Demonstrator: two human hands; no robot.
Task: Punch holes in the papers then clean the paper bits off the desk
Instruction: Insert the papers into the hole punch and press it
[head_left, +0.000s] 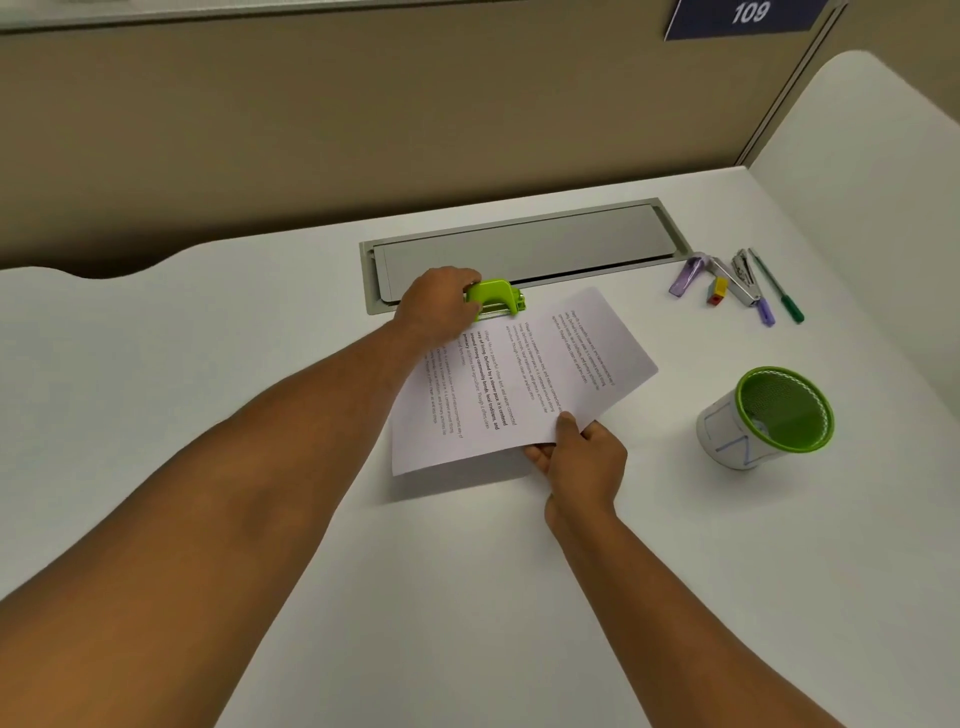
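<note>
Currently my left hand (439, 306) has its grip clenched on the green hole punch (494, 297) at frame centre, on the desk (208, 364). My right hand (582, 457) pinches the papers' (519, 384) near edge; their far edge meets the punch.

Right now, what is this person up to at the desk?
A person is punching holes in printed paper. The left hand grips a green hole punch set at the far edge of the sheets, while the right hand pinches the near edge, lifting it slightly. A green mesh cup stands to the right.
</note>
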